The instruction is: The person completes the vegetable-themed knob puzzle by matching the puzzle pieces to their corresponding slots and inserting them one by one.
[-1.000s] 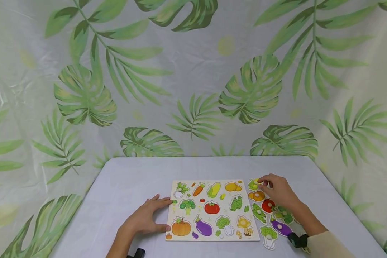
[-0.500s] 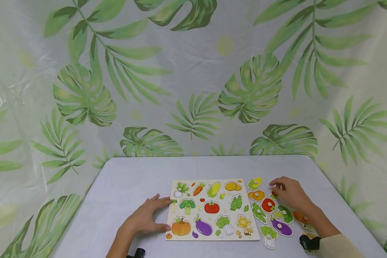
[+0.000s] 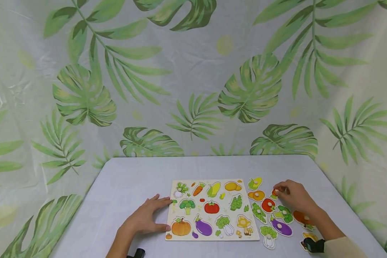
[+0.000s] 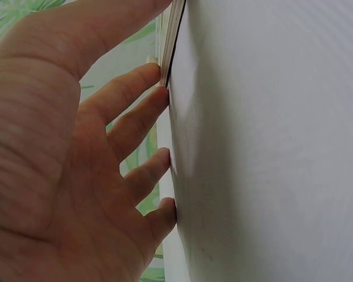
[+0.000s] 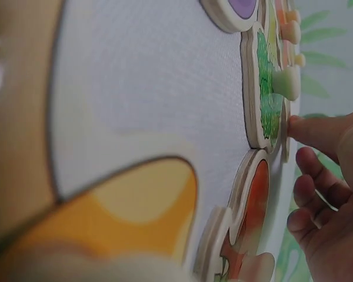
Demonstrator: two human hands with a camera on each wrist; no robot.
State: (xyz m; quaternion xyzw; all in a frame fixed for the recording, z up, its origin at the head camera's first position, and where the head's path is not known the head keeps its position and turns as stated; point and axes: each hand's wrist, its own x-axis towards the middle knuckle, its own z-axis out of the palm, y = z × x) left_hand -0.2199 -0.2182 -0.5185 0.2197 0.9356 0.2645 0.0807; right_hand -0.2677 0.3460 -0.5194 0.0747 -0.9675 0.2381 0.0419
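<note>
A wooden vegetable puzzle board (image 3: 195, 195) lies flat on the table. My left hand (image 3: 145, 216) rests at its left edge, fingers spread. In the left wrist view, fingertips of this hand (image 4: 100, 147) touch the board's edge (image 4: 173, 44). Right of the board, my right hand (image 3: 296, 196) pinches a small carrot puzzle piece (image 3: 273, 196) at its knob, low over the table. Around it lie knobbed pieces: corn (image 3: 254, 184), potato (image 3: 256, 195), tomato (image 3: 268, 205) and broccoli (image 3: 283, 214). In the right wrist view the carrot piece is mostly hidden behind the broccoli piece (image 5: 265, 88).
Nearer the person lie an eggplant piece (image 3: 281, 227), a bok choy piece (image 3: 268, 237) and a green asparagus piece (image 3: 258, 213). The pumpkin piece (image 3: 300, 218) and mushroom piece (image 3: 309, 236) sit beneath the right forearm. A leaf-print curtain (image 3: 193, 82) hangs behind the table.
My right hand has moved from above the corn piece rightward and a little nearer, and its fingers have come down on the carrot piece. The left hand stays put.
</note>
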